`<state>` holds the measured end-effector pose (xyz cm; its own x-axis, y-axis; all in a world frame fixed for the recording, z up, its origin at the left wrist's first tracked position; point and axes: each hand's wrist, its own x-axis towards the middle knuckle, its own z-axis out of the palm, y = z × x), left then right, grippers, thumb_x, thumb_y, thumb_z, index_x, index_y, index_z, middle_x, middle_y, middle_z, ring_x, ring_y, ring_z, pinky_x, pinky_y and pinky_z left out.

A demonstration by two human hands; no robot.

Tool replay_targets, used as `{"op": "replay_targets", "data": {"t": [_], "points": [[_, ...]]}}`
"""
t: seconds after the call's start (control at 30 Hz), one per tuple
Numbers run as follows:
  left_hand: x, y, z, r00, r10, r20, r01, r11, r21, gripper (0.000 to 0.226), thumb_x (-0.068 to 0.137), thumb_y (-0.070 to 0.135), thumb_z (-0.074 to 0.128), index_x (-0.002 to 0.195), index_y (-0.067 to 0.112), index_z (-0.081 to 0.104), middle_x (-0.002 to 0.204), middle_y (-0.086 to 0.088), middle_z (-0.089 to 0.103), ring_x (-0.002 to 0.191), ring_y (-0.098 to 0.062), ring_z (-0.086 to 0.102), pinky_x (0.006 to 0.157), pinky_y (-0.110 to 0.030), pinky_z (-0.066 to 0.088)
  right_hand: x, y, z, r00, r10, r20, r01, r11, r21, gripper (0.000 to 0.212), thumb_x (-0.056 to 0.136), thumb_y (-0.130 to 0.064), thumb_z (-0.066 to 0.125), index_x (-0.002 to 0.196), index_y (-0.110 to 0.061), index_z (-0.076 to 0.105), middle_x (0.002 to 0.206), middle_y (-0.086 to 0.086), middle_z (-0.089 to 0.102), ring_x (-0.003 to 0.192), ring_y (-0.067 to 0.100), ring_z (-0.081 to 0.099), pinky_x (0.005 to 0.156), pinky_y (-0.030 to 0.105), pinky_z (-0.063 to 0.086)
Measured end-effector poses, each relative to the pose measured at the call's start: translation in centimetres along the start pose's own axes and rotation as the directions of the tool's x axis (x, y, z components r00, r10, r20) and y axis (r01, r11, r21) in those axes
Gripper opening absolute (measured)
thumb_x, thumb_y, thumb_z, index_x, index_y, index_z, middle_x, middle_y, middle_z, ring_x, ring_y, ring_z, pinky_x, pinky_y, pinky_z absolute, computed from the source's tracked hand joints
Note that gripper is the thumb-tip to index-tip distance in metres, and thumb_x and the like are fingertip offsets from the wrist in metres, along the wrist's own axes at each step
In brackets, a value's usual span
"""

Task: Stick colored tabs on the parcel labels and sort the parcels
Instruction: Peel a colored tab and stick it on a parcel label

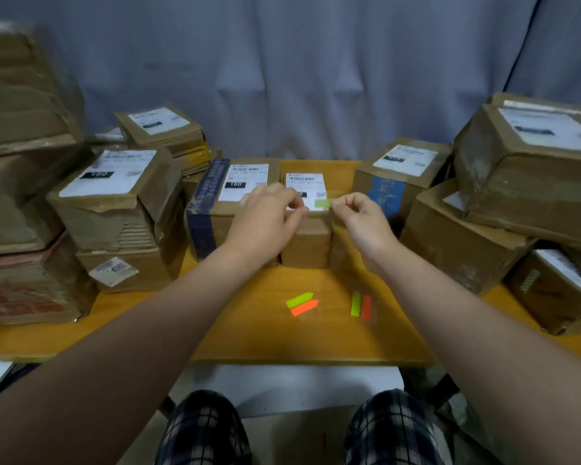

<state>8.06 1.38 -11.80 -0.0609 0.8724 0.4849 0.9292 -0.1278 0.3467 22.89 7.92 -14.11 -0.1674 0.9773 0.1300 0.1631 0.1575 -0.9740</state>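
Note:
A small cardboard parcel (307, 239) with a white label (311, 186) stands in the middle of the table. My right hand (361, 218) pinches one end of a green tab (323, 203) just over the label's near right corner. My left hand (269, 213) is over the label's near left part with its fingertips pinched together close to the tab's other end; whether it touches the tab is hidden. A larger parcel (215, 209) with blue tape and its own label (244, 182) stands directly left of it.
Two loose arrow tabs, green (299, 299) and orange (304, 307), lie on the wooden table (249, 330), with a clear sheet of green and orange tabs (361, 305) beside them. Stacks of labelled parcels flank both sides, left (114, 203) and right (530, 169).

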Motion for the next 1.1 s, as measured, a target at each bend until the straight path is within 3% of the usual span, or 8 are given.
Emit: {"op": "replay_targets", "data": {"t": [0.1,0.23,0.47,0.67,0.8,0.9,0.97,1.1], "points": [[2.1,-1.0,0.5,0.986,-0.092,0.141,0.063,0.979,0.195,0.037,0.097,0.045,0.042,0.121,0.022,0.059,0.127,0.001,0.052,0.12,-0.023,0.04,0.099,-0.04,0.03,1.5,-0.3,0.9,0.998,0.064,0.011,-0.064,0.998,-0.009,0.021,0.097,-0.021,0.051,0.076,-0.021,0.049,0.077,-0.003,0.054,0.072,0.01,0.049,0.067,0.025,0.04],[3.0,-1.9,1.5,0.956,-0.151,0.253,0.013,0.878,0.478,0.053,0.096,0.055,0.034,0.127,0.017,0.055,0.13,-0.001,0.04,0.117,-0.026,0.034,0.096,-0.041,0.028,2.8,-0.4,2.3,0.985,0.173,0.014,-0.173,0.985,0.017,0.02,0.099,-0.022,0.046,0.08,-0.021,0.049,0.079,-0.002,0.054,0.071,0.01,0.048,0.061,0.025,0.038],[4.4,-1.1,2.6,0.92,-0.262,0.291,0.06,0.829,0.556,0.065,0.095,0.062,0.027,0.132,0.016,0.053,0.136,-0.001,0.035,0.121,-0.026,0.03,0.101,-0.043,0.024,3.2,-0.1,2.6,0.982,0.183,0.039,-0.183,0.983,0.007,0.02,0.102,-0.022,0.042,0.081,-0.023,0.044,0.083,-0.006,0.052,0.073,0.005,0.048,0.057,0.021,0.034],[4.4,-1.7,1.2,0.917,-0.262,0.301,0.162,0.934,0.318,0.052,0.087,0.059,0.053,0.121,0.02,0.059,0.144,0.003,0.038,0.129,-0.026,0.029,0.104,-0.04,0.024,2.0,0.1,1.8,0.989,0.128,0.067,-0.133,0.988,0.076,0.021,0.102,-0.02,0.043,0.081,-0.022,0.045,0.082,-0.008,0.053,0.073,0.006,0.049,0.052,0.013,0.038],[3.4,-1.2,0.5,0.932,-0.26,0.253,0.271,0.963,-0.006,0.045,0.088,0.042,0.063,0.12,0.015,0.048,0.122,0.0,0.053,0.119,-0.022,0.043,0.096,-0.034,0.034,1.4,-0.8,1.3,0.996,0.056,0.074,-0.068,0.982,0.175,0.018,0.099,-0.024,0.048,0.082,-0.024,0.049,0.095,-0.003,0.059,0.085,0.011,0.057,0.067,0.022,0.046],[2.8,-0.9,0.4,0.937,-0.244,0.249,0.321,0.883,-0.342,0.044,0.089,0.024,0.065,0.124,0.012,0.041,0.124,-0.001,0.053,0.116,-0.015,0.048,0.093,-0.028,0.039,0.9,-1.7,1.2,1.0,-0.009,0.012,0.007,0.984,0.176,0.011,0.086,-0.041,0.054,0.076,-0.037,0.057,0.119,0.008,0.058,0.105,0.022,0.059,0.092,0.041,0.049],[2.4,-0.7,0.1,0.945,-0.23,0.231,0.318,0.806,-0.499,0.053,0.088,0.014,0.066,0.131,0.012,0.037,0.136,-0.006,0.049,0.126,-0.017,0.046,0.104,-0.032,0.041,0.6,-2.3,1.0,0.998,-0.057,-0.015,0.059,0.978,0.2,0.01,0.086,-0.041,0.055,0.077,-0.037,0.057,0.122,0.01,0.057,0.106,0.022,0.058,0.094,0.042,0.046],[2.5,0.2,-1.1,0.962,-0.201,0.187,0.275,0.702,-0.657,0.069,0.089,0.002,0.059,0.149,0.017,0.028,0.136,-0.004,0.035,0.124,-0.01,0.045,0.107,-0.027,0.038,-0.3,-4.2,0.4,0.989,-0.143,-0.022,0.145,0.966,0.214,0.013,0.096,-0.028,0.054,0.083,-0.028,0.053,0.102,0.0,0.06,0.087,0.007,0.058,0.075,0.015,0.048]]}}
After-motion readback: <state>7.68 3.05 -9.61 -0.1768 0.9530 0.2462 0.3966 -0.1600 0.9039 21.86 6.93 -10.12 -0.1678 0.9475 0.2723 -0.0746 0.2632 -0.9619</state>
